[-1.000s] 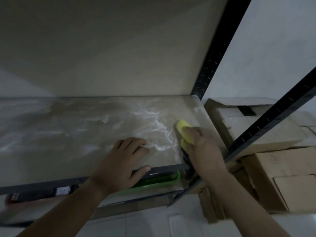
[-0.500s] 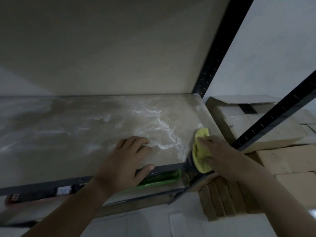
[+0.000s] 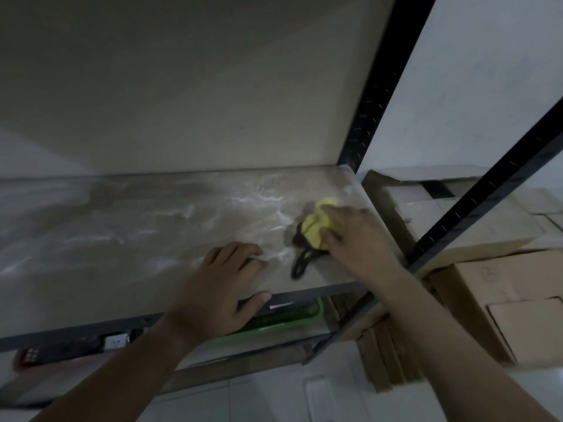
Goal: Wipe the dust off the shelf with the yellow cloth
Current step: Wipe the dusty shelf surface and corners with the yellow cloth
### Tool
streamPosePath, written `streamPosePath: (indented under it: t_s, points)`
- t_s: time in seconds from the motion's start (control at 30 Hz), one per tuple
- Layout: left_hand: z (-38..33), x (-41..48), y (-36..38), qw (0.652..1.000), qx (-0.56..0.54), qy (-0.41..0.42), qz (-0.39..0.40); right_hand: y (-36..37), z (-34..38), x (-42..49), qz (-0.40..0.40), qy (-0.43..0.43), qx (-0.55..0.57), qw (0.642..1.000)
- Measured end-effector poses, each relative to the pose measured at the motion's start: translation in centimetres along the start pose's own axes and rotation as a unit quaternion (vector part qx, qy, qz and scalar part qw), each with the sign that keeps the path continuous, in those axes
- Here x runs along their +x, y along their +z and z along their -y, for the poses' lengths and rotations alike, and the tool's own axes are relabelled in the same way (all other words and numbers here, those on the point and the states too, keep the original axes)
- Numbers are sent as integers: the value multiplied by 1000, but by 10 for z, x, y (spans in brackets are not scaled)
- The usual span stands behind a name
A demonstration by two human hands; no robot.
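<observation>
Yellow cloth [image 3: 316, 228] bunched in my right grip [image 3: 358, 239]; left grip [image 3: 222, 287] lies flat, bracing the shelf [image 3: 122, 239]. Press evenly through the dust [image 3: 259, 198].

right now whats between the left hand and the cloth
Head view: dusty shelf and a black loop poking from under the cloth, short of the left hand.

yellow cloth [image 3: 316, 228] partly under right hand [image 3: 362, 239], shelf [image 3: 122, 239] cropped left
</observation>
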State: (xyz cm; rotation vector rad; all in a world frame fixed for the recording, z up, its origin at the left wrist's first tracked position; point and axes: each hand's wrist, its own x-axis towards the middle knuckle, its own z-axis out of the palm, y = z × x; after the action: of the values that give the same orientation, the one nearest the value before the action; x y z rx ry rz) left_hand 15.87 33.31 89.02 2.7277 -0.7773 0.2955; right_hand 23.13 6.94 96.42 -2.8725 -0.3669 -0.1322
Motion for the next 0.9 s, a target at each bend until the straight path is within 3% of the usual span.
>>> streamPosePath:
  t_s: [0.07,0.13,0.2,0.3,0.43,0.5,0.6,0.67,0.7,0.77,0.9]
  points:
    - [0,-1,0,1000,-1,-4,1,-7,-34,8,-34,80,-36,996]
    - [1,-1,0,1000,-2,-2,-4,-5,-49,17,18,162,-25,986]
    - [1,0,0,1000,-2,1,-10,8,-44,17,52,172,-24,983]
    - [2,0,3,1000,1,6,-13,25,-17,10,21,99,4,995]
    - [2,0,0,1000,-8,-7,8,41,22,0,22,-80,107,991]
    - [1,1,0,1000,-11,-9,12,35,14,10,22,-100,147,984]
    - [4,1,3,1000,-10,-12,12,17,-28,42,-56,15,224,973]
    - [4,2,5,1000,-7,-10,-5,13,-57,65,-72,174,184,965]
    - [4,2,6,1000,-6,-10,-10,17,-65,72,-71,194,131,970]
    - [4,1,7,1000,-4,-14,-3,23,-57,73,-34,171,54,983]
    - [5,-1,9,999,-16,-28,16,42,-21,59,-60,9,-2,998]
